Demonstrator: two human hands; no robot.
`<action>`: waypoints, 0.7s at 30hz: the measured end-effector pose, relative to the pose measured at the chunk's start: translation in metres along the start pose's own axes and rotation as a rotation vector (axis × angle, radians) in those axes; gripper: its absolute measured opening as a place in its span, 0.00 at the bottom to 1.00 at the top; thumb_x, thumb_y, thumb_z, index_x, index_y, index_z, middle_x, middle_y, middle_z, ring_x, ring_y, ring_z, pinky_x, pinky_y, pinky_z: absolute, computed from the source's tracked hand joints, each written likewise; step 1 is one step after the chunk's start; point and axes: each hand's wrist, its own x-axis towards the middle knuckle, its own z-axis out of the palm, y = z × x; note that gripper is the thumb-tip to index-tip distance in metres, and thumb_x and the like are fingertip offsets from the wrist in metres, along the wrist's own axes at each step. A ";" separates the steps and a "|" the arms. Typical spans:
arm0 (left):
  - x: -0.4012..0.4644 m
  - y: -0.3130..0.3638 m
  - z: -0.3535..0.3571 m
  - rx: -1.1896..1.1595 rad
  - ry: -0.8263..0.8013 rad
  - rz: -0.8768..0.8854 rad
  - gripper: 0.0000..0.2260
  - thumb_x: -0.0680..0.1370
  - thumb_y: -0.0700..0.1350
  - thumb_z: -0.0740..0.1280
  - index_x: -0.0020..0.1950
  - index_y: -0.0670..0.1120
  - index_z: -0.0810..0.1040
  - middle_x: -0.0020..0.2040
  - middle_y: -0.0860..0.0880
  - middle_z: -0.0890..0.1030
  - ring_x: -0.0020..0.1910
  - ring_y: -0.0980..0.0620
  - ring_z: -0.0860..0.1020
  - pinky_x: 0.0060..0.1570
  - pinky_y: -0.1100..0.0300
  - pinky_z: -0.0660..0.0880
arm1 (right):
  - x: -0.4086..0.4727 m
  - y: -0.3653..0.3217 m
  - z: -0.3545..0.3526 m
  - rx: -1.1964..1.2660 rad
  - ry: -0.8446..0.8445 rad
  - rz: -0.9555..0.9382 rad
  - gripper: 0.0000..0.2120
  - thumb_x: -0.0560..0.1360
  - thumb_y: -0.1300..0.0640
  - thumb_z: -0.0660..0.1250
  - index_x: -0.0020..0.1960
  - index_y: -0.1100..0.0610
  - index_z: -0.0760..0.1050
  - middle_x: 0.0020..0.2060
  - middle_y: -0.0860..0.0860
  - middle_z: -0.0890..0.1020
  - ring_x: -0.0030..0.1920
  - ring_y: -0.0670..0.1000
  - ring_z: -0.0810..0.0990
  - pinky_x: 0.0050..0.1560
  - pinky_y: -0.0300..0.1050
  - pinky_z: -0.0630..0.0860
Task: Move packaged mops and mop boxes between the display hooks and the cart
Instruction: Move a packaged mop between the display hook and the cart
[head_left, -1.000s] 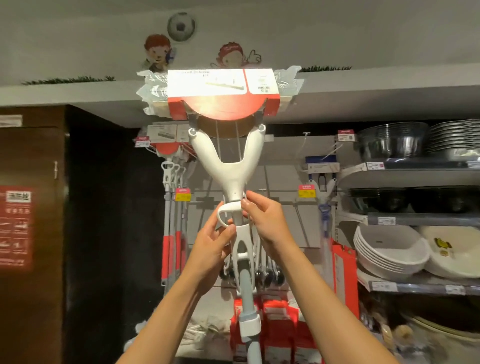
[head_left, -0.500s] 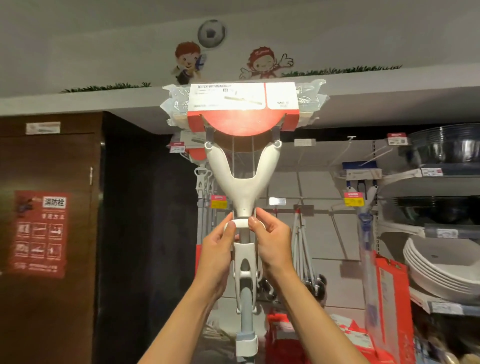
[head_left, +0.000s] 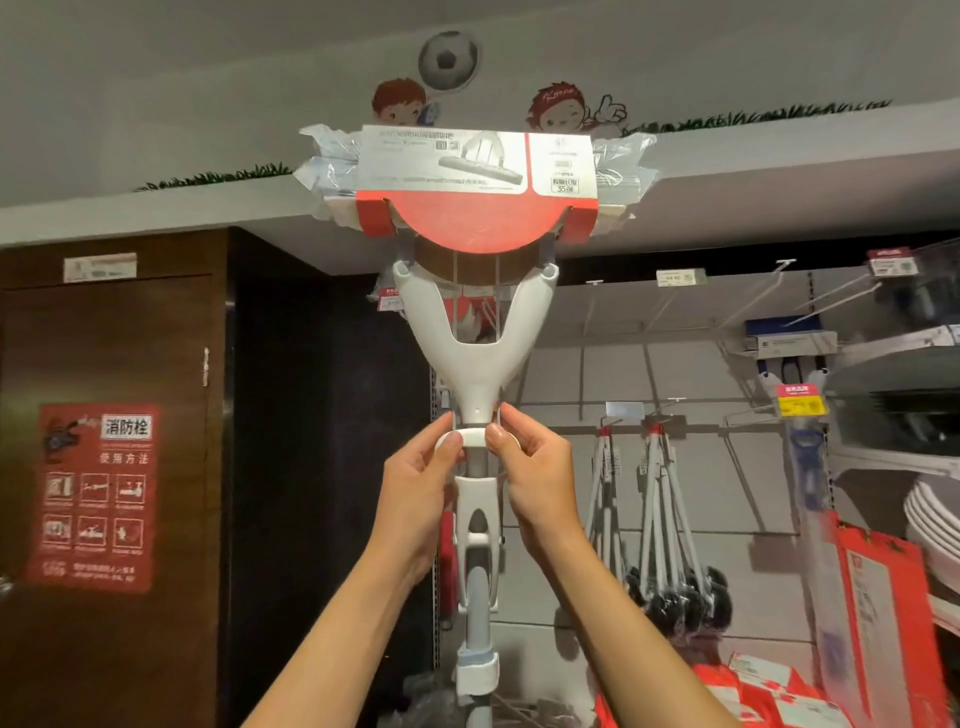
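We hold one packaged mop (head_left: 475, 364) upright in front of us, its wrapped head high, near the ceiling ledge (head_left: 779, 150). Our left hand (head_left: 415, 493) pinches the white ring below the fork with thumb and fingers, and our right hand (head_left: 540, 478) pinches the same ring from the other side, so both grips are narrow and closed on the mop. The handle goes down between our forearms and out of view.

We judge that the task is in its middle. This mop is off any hook and in the air, so one transfer is in progress, but we cannot tell if it goes to the hooks or to the cart, because the cart is not in view. On the wall to the right, several mops (head_left: 660, 519) hang from hooks (head_left: 675, 405), and some upper hooks (head_left: 779, 270) look empty. Red boxes (head_left: 779, 691) lie low at the right, and a tall red box (head_left: 883, 623) stands beside them. What remains seems to be placing this mop, then the other pieces.
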 end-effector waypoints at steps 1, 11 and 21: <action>0.007 -0.004 -0.006 0.000 0.007 0.006 0.14 0.84 0.45 0.63 0.68 0.51 0.79 0.60 0.49 0.84 0.59 0.48 0.83 0.62 0.46 0.78 | 0.005 0.007 0.004 0.004 -0.005 0.000 0.17 0.79 0.63 0.65 0.51 0.42 0.85 0.49 0.50 0.87 0.53 0.52 0.86 0.55 0.52 0.82; 0.080 -0.047 -0.032 0.023 -0.003 0.078 0.13 0.82 0.45 0.65 0.57 0.62 0.85 0.54 0.49 0.86 0.53 0.50 0.85 0.47 0.58 0.81 | 0.065 0.091 0.024 -0.017 -0.018 0.000 0.11 0.81 0.61 0.64 0.53 0.50 0.84 0.47 0.50 0.87 0.50 0.53 0.86 0.53 0.54 0.82; 0.187 -0.104 -0.046 0.059 -0.004 0.131 0.11 0.82 0.49 0.66 0.62 0.60 0.82 0.57 0.49 0.85 0.56 0.49 0.84 0.47 0.60 0.81 | 0.156 0.164 0.030 -0.005 -0.039 -0.027 0.15 0.81 0.61 0.66 0.49 0.40 0.83 0.45 0.44 0.87 0.49 0.48 0.86 0.50 0.45 0.83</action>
